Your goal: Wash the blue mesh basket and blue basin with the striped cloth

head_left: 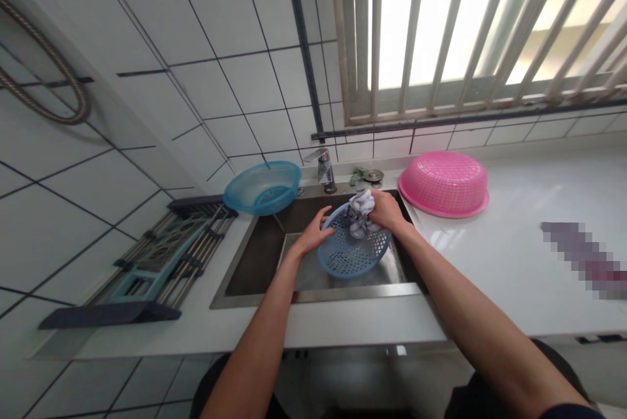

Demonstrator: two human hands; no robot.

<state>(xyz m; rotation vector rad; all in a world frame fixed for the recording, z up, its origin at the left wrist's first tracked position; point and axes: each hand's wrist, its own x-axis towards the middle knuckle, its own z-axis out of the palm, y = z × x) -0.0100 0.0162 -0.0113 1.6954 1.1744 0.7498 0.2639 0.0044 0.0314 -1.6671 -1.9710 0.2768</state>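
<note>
Over the steel sink point(255, 262) I hold a blue perforated basket point(350, 254), tilted toward me. My left hand point(316, 231) grips its left rim, fingers curled over the edge. My right hand point(386, 209) is closed on a crumpled grey-white cloth point(360, 213), which it presses against the basket's upper rim and inside.
A translucent blue basin point(262, 187) stands at the sink's back left corner beside the tap point(324, 170). A pink basket point(445, 183) lies upside down on the white counter point(514, 262) to the right. A dish rack point(161, 259) lies on the left. Tiled walls and a barred window lie behind.
</note>
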